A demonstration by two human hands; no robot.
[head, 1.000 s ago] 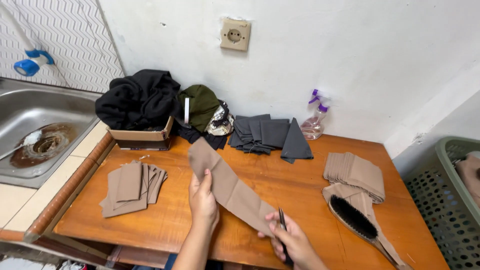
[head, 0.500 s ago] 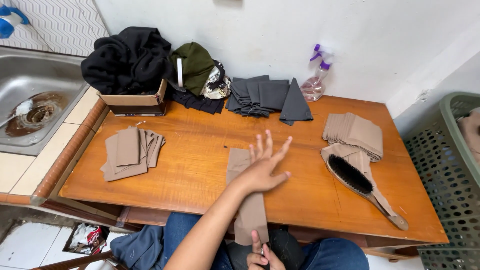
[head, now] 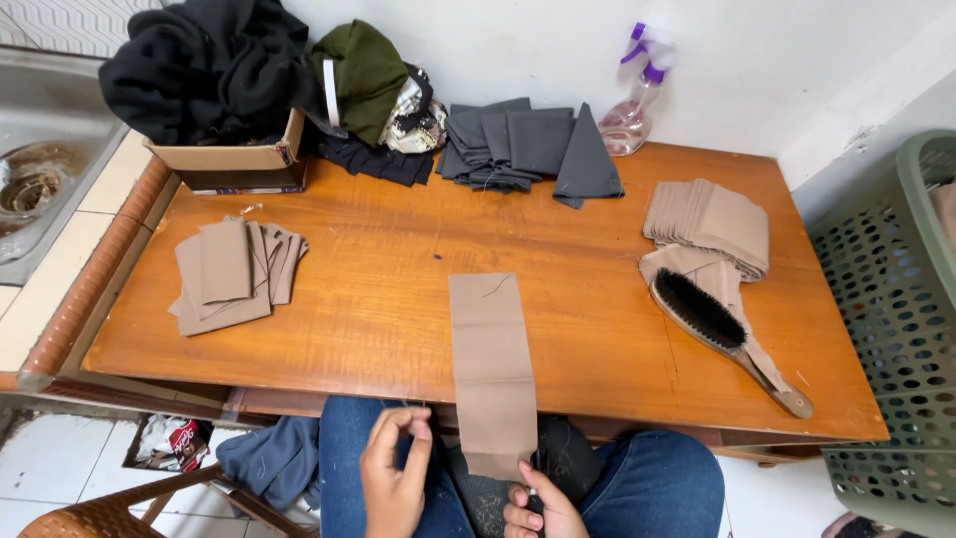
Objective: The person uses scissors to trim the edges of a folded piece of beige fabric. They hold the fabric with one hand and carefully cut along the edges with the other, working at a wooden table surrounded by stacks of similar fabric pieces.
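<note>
A long tan fabric strip lies flat across the front of the wooden table and hangs over its near edge onto my lap. My right hand sits at the strip's lower end, closed around a small dark tool whose kind I cannot make out. My left hand hovers over my left thigh beside the strip, fingers loosely curled, pinching at something too fine to see. A wooden brush with black bristles rests on tan cloth at the right.
A fanned pile of tan pieces lies at the left, a neat tan stack at the right. Grey folded cloth, a spray bottle and a cardboard box of dark clothes line the back. A green basket stands right, a sink left.
The strip went from held diagonally to lying straight over the table's edge. My left hand left the strip and dropped to my lap. The camera tilted down.
</note>
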